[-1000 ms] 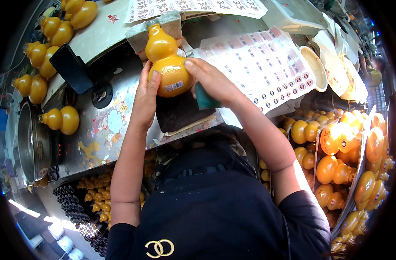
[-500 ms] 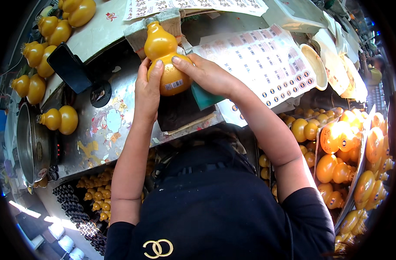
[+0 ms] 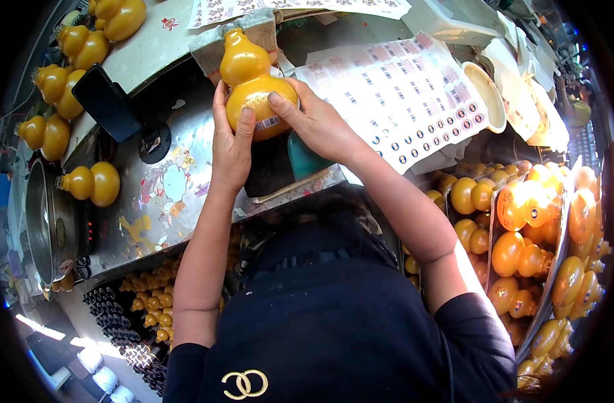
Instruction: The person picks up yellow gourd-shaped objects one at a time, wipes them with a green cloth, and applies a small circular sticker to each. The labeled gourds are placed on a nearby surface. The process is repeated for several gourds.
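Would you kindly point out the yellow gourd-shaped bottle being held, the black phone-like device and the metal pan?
Yellow gourd-shaped bottle (image 3: 249,82), head view: its waist between the bulbs.
Black phone-like device (image 3: 106,102), head view: its flat face.
Metal pan (image 3: 64,207), head view: its outer side wall.

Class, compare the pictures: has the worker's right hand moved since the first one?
Yes. Judged against the black phone, the right hand has shifted slightly left, its thumb now further across the yellow bottle.
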The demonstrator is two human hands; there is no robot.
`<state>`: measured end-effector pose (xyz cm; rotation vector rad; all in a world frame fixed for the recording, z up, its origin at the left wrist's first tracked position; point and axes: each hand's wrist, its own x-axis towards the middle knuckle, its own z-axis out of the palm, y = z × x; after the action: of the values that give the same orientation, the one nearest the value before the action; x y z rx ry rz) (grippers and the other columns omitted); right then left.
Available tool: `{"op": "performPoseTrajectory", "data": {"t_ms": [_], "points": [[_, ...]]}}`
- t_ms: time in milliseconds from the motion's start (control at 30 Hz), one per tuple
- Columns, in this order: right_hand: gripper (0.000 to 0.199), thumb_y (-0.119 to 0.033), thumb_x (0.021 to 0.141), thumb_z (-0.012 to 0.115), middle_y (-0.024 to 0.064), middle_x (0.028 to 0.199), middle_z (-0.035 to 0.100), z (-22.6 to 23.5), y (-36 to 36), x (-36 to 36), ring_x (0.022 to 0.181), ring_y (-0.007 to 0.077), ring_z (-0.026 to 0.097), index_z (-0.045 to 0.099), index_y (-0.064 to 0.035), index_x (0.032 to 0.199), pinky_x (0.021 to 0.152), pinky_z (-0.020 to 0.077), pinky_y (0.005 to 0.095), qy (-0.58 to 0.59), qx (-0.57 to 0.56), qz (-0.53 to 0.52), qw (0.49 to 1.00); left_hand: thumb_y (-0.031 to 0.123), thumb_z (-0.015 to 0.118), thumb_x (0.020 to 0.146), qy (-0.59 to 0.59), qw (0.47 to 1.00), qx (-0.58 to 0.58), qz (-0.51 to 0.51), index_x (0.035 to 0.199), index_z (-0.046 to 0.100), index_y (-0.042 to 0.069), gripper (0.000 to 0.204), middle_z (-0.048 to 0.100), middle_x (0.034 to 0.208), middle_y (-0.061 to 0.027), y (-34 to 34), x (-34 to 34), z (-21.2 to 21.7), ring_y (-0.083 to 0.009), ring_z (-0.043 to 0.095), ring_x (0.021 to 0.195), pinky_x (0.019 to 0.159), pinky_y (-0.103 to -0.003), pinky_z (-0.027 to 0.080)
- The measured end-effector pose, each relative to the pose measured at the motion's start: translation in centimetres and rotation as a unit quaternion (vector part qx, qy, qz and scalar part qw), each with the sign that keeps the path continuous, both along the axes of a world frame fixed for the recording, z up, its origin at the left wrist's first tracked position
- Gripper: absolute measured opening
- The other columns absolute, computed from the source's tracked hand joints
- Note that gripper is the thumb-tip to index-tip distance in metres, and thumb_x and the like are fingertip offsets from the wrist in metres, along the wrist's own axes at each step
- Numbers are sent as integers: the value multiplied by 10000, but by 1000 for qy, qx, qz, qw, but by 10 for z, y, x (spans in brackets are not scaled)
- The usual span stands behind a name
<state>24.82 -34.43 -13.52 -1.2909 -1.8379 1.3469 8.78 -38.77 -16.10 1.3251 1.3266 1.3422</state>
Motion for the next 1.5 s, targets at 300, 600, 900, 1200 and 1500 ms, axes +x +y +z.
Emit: {"op": "performPoseTrajectory", "data": {"t_ms": [300, 600, 900, 1200, 1500], "points": [[815, -626, 911, 414, 267, 1285, 512, -9, 12, 5, 1224, 367, 494, 335, 19, 1402, 1019, 368, 355, 76, -38, 8, 996, 516, 403, 964, -127, 991, -29, 5, 1461, 218, 27, 721, 354, 1425, -139, 3, 0, 9, -224, 351, 1328, 1096, -342, 271], [777, -655, 901, 403, 238, 1151, 600, -3, 15, 0, 1105, 344, 581, 452, 20, 1283, 957, 425, 362, 1, -28, 19, 999, 451, 460, 964, -107, 993, -5, 42, 1437, 259, -2, 685, 401, 1384, -146, 9, 9, 3, -206, 429, 1259, 1059, -327, 326], [701, -596, 951, 342, 213, 1154, 594, -2, 13, 1, 1126, 298, 564, 458, 8, 1285, 966, 407, 342, 21, -30, 22, 999, 435, 387, 986, -89, 994, -21, 58, 1427, 291, 4, 624, 437, 1350, -143, 9, 8, 5, -210, 454, 1236, 1045, -318, 337], [672, -576, 959, 349, 197, 1164, 601, -6, 22, 4, 1106, 279, 570, 468, -3, 1289, 966, 405, 332, 15, -16, 52, 998, 372, 649, 862, -44, 995, -86, 30, 1373, 341, 1, 703, 492, 1262, -127, 27, -4, 22, -182, 493, 1172, 991, -313, 384], [658, -560, 953, 405, 156, 1117, 617, -1, 16, 4, 1031, 225, 587, 490, 10, 1271, 927, 424, 308, 95, -61, 41, 993, 418, 600, 900, -125, 982, -140, -1, 1317, 431, 26, 596, 522, 1236, -101, 37, -18, 19, -159, 531, 1120, 971, -285, 399]]}}
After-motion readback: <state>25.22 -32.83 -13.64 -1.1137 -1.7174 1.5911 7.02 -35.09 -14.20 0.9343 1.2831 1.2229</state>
